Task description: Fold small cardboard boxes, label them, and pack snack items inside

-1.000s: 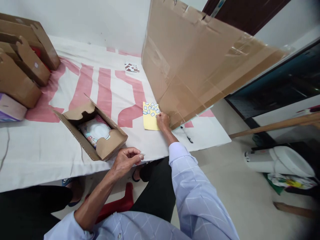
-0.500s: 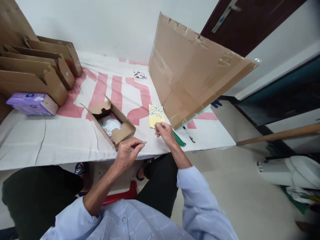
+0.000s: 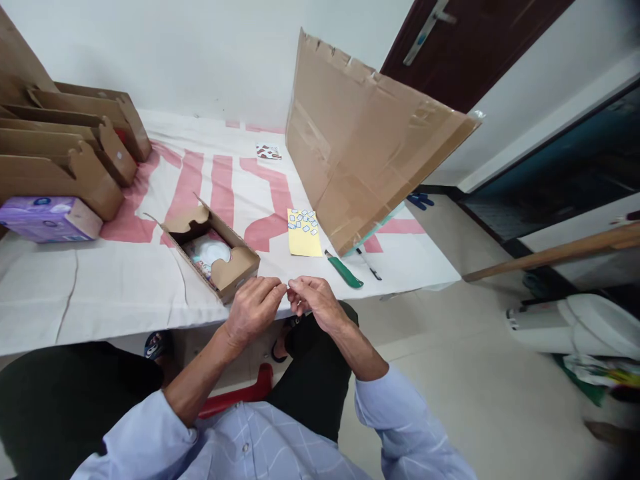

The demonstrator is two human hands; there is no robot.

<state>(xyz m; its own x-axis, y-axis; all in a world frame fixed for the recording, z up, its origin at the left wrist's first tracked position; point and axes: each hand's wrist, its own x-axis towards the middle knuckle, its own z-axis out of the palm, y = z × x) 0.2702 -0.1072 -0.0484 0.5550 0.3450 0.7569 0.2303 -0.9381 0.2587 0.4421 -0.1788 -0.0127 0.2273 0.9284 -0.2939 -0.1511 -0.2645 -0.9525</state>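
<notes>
My left hand (image 3: pixel 255 301) is closed in a pinch in front of the small cardboard box. My right hand (image 3: pixel 316 300) meets it, thumb and index finger pinched, other fingers curled. Between the fingertips shows a tiny pale piece (image 3: pixel 287 287), too small to name exactly. Behind my hands lies a yellow sheet (image 3: pixel 305 245) with several small blue-edged white pieces on its upper part. The open cardboard box (image 3: pixel 239 268) at my left hand holds a round white item (image 3: pixel 210 250). A green utility knife (image 3: pixel 344 269) lies right of the sheet.
A large cardboard panel (image 3: pixel 365 133) leans over the table's right side, with a black pen (image 3: pixel 369 265) beside it. Brown cardboard holders (image 3: pixel 95 177) and a purple pack (image 3: pixel 47 219) stand at left. A small patterned card (image 3: pixel 269 151) lies near the wall. The table's front edge borders my knees.
My right hand has drawn back from the yellow sheet toward me and met my left hand's fingertips. The utility knife and the sheet's lower part are now uncovered. The view has shifted slightly.
</notes>
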